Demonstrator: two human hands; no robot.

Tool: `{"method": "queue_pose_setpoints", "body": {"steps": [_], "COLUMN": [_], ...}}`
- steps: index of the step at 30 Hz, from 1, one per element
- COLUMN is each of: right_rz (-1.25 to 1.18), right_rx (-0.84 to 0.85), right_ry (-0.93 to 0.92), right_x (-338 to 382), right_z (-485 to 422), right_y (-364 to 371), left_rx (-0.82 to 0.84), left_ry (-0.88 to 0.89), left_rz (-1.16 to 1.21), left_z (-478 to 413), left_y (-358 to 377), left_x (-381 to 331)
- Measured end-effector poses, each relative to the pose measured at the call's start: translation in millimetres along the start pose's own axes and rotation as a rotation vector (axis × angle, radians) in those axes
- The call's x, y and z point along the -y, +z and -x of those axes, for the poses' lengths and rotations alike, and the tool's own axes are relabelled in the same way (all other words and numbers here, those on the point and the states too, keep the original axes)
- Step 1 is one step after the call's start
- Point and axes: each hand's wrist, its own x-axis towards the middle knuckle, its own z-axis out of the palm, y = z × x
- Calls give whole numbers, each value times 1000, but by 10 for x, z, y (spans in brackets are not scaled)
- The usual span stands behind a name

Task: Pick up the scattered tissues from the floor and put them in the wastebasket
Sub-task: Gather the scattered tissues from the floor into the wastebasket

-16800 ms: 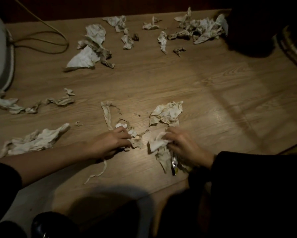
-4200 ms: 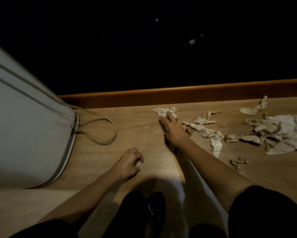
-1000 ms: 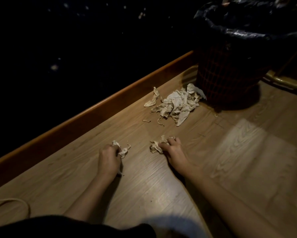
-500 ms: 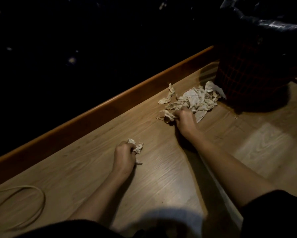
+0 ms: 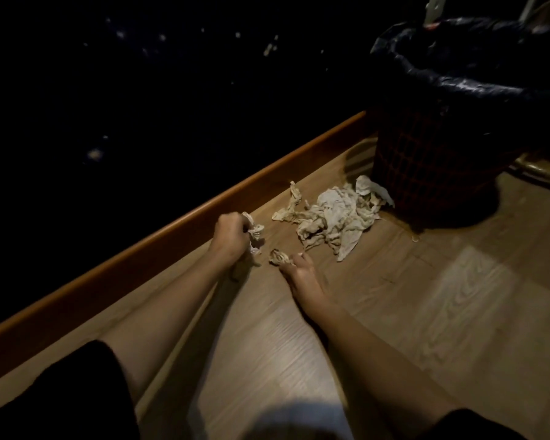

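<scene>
Wood-grain floor, orange baseboard, dark wall

floor: smooth wood-grain | tissues: crumpled paper | liner: glossy plastic

Single head-worn view, aimed forward and down from close range, facing the wastebasket ahead to the right.

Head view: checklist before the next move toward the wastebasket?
1. Left hand grips a wad: ok.
2. Right hand has the scrap secured: cannot tell; it touches the scrap, but the grip is blurred.
3. Wastebasket upright, mouth open: ok.
4. Room left inside it: cannot tell, too dark.
5. Floor cleared: not ok; a pile lies at the wastebasket's base.
</scene>
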Motion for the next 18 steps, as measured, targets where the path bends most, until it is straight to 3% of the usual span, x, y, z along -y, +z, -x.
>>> {"method": "queue_pose_setpoints", "body": {"steps": [6,13,18], "right_rz": [-74,44,29], "right_rx": [-134,-452,-483], "right_ry": [23,-160,83], "right_x": [-425,-633,-904], "right_z": [-80,-761,-1137], "right_y": [-669,-2544,-3493], "left_rx": [37,-178,-194], "left_ry": [185,511,567], "left_rz": [20,176,294], "left_z": [-139,-634,-860], "left_y": [20,-731,-1105], "left_x": [-520,-1974,-3038]}}
